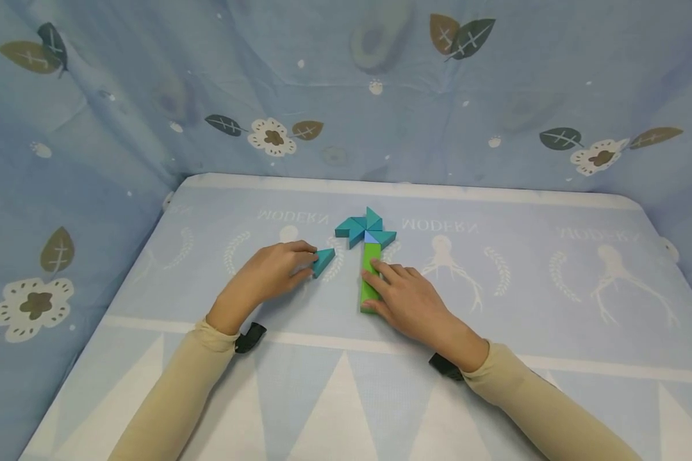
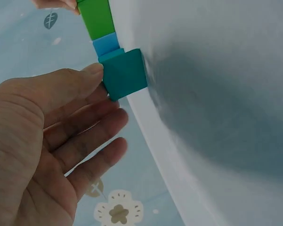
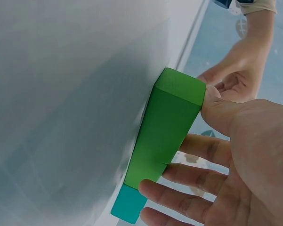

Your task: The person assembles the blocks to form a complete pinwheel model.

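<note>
My left hand (image 1: pixel 277 267) pinches a teal triangular block (image 1: pixel 323 261) between thumb and fingertips, just left of a pinwheel-shaped figure. In the left wrist view this teal block (image 2: pixel 127 73) is near, with the other fingers spread below it. Several teal triangular blocks (image 1: pixel 357 225) form the pinwheel. A small blue triangular piece (image 1: pixel 371 237) joins it to a green stem (image 1: pixel 371 256). My right hand (image 1: pixel 409 301) rests on the stem, fingers extended over it and thumb at its near end. A seam across the green stem (image 3: pixel 162 127) shows in the right wrist view.
The table (image 1: pixel 525 307) wears a pale blue and white printed cloth. Behind and to the left hangs a blue curtain (image 1: pixel 323 77) with leaves and flowers. Dark wrist devices (image 1: pixel 250 338) sit under both wrists.
</note>
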A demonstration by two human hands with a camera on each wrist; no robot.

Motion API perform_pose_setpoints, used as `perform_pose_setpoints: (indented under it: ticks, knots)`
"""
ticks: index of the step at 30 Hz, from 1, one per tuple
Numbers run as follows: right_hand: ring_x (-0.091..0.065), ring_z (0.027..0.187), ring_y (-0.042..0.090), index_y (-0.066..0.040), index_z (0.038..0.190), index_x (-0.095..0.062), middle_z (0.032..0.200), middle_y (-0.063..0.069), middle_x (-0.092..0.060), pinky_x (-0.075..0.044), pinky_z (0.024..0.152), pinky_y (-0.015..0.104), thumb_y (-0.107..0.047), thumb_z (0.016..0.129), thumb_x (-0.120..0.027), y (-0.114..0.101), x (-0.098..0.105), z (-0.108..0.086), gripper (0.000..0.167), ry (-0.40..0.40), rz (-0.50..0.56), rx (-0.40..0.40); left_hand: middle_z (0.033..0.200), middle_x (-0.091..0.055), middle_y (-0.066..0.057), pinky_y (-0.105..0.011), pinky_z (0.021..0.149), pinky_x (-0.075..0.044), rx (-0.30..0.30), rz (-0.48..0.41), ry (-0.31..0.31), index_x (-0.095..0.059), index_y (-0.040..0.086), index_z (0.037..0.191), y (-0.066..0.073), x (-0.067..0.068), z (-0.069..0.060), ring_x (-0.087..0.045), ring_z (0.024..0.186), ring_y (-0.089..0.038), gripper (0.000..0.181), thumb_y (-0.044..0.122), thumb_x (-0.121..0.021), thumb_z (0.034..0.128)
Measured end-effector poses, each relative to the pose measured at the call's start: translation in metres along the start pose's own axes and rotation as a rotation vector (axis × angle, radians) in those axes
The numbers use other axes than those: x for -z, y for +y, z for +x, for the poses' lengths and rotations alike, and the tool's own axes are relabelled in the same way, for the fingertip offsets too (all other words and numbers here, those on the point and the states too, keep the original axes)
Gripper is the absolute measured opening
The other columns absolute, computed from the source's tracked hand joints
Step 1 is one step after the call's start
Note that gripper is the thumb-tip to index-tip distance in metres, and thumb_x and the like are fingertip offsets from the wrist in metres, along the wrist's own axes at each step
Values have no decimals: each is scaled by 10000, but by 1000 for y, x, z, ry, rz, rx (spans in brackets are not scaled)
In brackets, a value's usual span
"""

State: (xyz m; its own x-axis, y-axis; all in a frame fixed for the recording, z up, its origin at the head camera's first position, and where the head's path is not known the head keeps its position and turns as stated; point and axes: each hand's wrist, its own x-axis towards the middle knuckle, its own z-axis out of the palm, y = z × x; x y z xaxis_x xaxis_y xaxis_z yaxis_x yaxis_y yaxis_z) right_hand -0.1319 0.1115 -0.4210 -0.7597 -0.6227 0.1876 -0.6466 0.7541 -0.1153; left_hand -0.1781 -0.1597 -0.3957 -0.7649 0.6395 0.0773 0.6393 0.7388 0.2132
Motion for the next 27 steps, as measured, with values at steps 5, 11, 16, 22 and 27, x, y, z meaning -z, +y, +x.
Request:
perform_pose_setpoints:
  ticks: [5, 11, 16, 22, 27]
  knots:
    - [-581, 1218, 319, -98, 1346, -594, 1410, 147, -544, -493, 971, 475, -446, 922, -642, 1, -1, -1, 551, -5, 0, -11, 1250, -659, -125, -398, 844, -576, -22, 10, 12, -707, 8, 1165, 3, -5, 4, -683, 1041, -287, 312, 126, -735, 877]
    - [-586, 1210, 320, -93, 1334, -605, 1398, 151, -552, -496, 965, 474, -453, 911, -653, 1, -1, -1, 557, 12, 0, 0, 1270, -649, -136, -422, 863, -568, -40, 43, 33, -700, 15, 1185, 8, -11, 7, -674, 1057, -307, 332, 175, -724, 894]
    - [-592, 1200, 318, -95, 1336, -604, 1396, 151, -555, -499, 960, 472, -451, 916, -647, 1, -2, 0, 552, 13, 1, 6, 1302, -618, -158, -455, 942, -531, -68, 76, 42, -670, 6, 1228, 11, -15, 7, -645, 1117, -321, 374, 207, -702, 914]
    - [-592, 1195, 321, -102, 1347, -596, 1409, 146, -543, -501, 956, 476, -448, 925, -637, 2, -1, 0, 547, 1, 20, 1, 1350, -593, -126, -438, 978, -513, -63, 69, 38, -645, 40, 1276, 10, -13, 6, -613, 1180, -305, 386, 192, -690, 923]
    - [-588, 1200, 320, -107, 1351, -594, 1415, 141, -539, -500, 957, 476, -453, 930, -629, 3, -2, 0, 546, -10, 21, -4, 1325, -622, -97, -433, 969, -518, -76, 30, 49, -697, 55, 1205, 8, -12, 5, -621, 1169, -283, 310, 144, -700, 909]
